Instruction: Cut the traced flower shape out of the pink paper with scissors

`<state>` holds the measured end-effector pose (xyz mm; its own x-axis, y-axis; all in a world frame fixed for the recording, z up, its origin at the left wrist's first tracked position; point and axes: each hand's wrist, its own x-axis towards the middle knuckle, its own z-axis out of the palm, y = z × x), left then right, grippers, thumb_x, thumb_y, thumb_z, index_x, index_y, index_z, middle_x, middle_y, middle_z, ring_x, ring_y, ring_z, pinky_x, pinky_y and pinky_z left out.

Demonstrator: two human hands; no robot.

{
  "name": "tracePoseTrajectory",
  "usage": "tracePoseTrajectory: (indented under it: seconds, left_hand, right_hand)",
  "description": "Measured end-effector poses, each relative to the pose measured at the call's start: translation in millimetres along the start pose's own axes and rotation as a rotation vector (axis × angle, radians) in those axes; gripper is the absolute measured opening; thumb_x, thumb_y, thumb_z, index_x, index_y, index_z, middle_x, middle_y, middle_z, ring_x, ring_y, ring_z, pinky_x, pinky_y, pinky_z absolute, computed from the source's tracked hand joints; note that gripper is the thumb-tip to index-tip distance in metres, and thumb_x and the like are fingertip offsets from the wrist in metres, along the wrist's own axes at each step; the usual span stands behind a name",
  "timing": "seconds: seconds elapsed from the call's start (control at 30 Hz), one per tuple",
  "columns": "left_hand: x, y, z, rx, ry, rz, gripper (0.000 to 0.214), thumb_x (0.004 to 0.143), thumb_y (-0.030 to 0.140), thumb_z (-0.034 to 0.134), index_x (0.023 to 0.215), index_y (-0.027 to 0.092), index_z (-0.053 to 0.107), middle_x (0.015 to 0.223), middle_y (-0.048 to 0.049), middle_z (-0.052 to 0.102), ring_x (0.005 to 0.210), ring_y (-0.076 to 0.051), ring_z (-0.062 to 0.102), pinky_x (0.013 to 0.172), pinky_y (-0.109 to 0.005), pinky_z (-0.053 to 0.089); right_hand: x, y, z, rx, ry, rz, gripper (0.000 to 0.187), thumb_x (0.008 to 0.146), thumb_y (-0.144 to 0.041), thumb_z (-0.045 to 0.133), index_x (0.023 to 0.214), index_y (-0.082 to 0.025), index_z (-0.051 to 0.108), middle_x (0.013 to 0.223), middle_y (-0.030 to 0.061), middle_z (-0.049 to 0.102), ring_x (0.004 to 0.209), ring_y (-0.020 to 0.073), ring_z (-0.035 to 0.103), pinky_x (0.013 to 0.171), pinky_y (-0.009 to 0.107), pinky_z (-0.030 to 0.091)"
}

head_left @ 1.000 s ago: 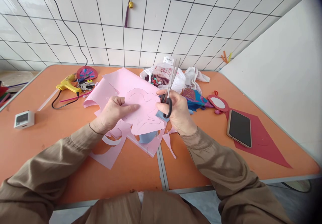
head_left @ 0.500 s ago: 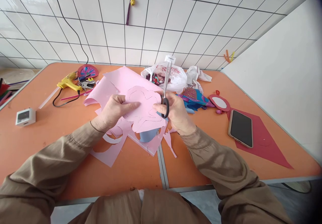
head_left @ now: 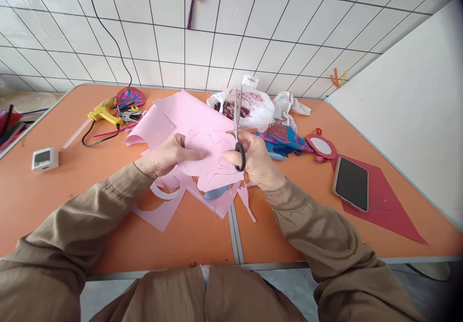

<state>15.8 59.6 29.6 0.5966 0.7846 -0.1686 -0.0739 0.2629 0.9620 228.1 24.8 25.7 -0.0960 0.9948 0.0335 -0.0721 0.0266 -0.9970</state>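
Between my two hands, above the table, is a pink flower-shaped cutout (head_left: 213, 160) with drawn curved lines. My left hand (head_left: 170, 155) pinches its left edge, thumb on top. My right hand (head_left: 256, 160) grips black-handled scissors (head_left: 237, 114), blades pointing up and away, while its thumb presses on the cutout's right edge. The scissor blades look shut. Below and behind the cutout lie a large pink sheet (head_left: 184, 107), pink offcuts (head_left: 159, 218) and a blue piece (head_left: 217, 192), partly covered. A narrow pink scrap (head_left: 245, 201) lies near my right wrist.
A yellow glue gun (head_left: 104, 111) with a cord, keys (head_left: 130, 114) and a white box (head_left: 45, 159) are on the left. A plastic bag (head_left: 258, 107) stands at the back. A blue patterned cloth (head_left: 284, 138), a phone (head_left: 350, 184) and a red sheet (head_left: 387, 206) lie right.
The view has shifted slightly, so the table's things appear a little farther right and higher. Both hands keep hold of the pink cutout, which has tilted slightly; the scissors stay in my right hand.
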Motion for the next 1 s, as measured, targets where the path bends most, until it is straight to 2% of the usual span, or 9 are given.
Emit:
tracePoseTrajectory:
  seconds: [0.13, 0.27, 0.4, 0.53, 0.67, 0.83, 1.0]
  left_hand:
    - [1.4, -4.1, -1.8, 0.094, 0.078, 0.048, 0.025, 0.068, 0.029, 0.089, 0.088, 0.015, 0.082, 0.083, -0.0093, 0.08, 0.074, -0.024, 0.075, 0.066, -0.031, 0.061]
    - [4.4, -6.1, -0.3, 0.021, 0.203, 0.135, 0.027, 0.067, 0.03, 0.089, 0.088, 0.016, 0.081, 0.084, -0.0084, 0.08, 0.076, -0.025, 0.075, 0.067, -0.033, 0.061]
    - [5.5, -5.0, 3.0, -0.047, 0.248, 0.22, 0.027, 0.067, 0.029, 0.089, 0.09, 0.016, 0.08, 0.088, -0.008, 0.08, 0.082, -0.026, 0.075, 0.073, -0.034, 0.061]
    - [4.0, -4.6, 4.6, -0.058, 0.313, 0.24, 0.024, 0.068, 0.03, 0.088, 0.086, 0.016, 0.08, 0.083, -0.0067, 0.079, 0.08, -0.024, 0.074, 0.07, -0.032, 0.06]
    - [3.8, -6.5, 6.9, -0.082, 0.391, 0.324, 0.025, 0.071, 0.033, 0.087, 0.087, 0.016, 0.078, 0.087, -0.0062, 0.079, 0.088, -0.025, 0.074, 0.074, -0.032, 0.059]
    - [5.4, -16.2, 13.4, -0.065, 0.409, 0.352, 0.025, 0.074, 0.036, 0.084, 0.089, 0.017, 0.078, 0.092, -0.0059, 0.079, 0.096, -0.027, 0.072, 0.079, -0.033, 0.058]
    - [5.1, -24.4, 20.2, -0.101, 0.393, 0.379, 0.021, 0.076, 0.035, 0.083, 0.088, 0.018, 0.078, 0.09, -0.0038, 0.078, 0.088, -0.022, 0.071, 0.078, -0.031, 0.057]
  right_hand:
    - [0.8, -1.1, 0.5, -0.023, 0.044, -0.054, 0.036, 0.056, -0.028, 0.082, 0.088, -0.02, 0.066, 0.065, -0.0052, 0.056, 0.059, 0.0115, 0.051, 0.051, 0.026, 0.042]
    - [4.0, 0.5, -1.9, -0.02, 0.146, -0.131, 0.035, 0.061, -0.032, 0.082, 0.09, -0.021, 0.065, 0.071, -0.0039, 0.056, 0.064, 0.0117, 0.051, 0.055, 0.026, 0.041]
    - [6.5, 3.4, -3.6, -0.03, 0.171, -0.125, 0.038, 0.061, -0.034, 0.082, 0.092, -0.022, 0.065, 0.075, -0.0025, 0.056, 0.069, 0.0135, 0.054, 0.057, 0.027, 0.042]
    - [8.0, 6.8, -3.9, 0.025, 0.181, -0.09, 0.038, 0.061, -0.035, 0.084, 0.092, -0.022, 0.067, 0.069, -0.0055, 0.049, 0.063, 0.0107, 0.048, 0.057, 0.026, 0.041]
    - [8.1, 10.7, -1.4, 0.12, 0.156, -0.061, 0.039, 0.059, -0.034, 0.086, 0.09, -0.022, 0.065, 0.073, -0.0044, 0.055, 0.066, 0.0126, 0.055, 0.059, 0.028, 0.046]
    - [3.6, 14.6, 7.6, 0.126, 0.118, -0.051, 0.035, 0.06, -0.03, 0.085, 0.088, -0.02, 0.066, 0.079, -0.0012, 0.066, 0.071, 0.0145, 0.059, 0.065, 0.031, 0.05]
    - [2.5, 16.9, 11.8, 0.11, 0.178, -0.034, 0.031, 0.058, -0.025, 0.082, 0.084, -0.019, 0.066, 0.073, -0.0032, 0.063, 0.066, 0.0124, 0.054, 0.06, 0.028, 0.045]
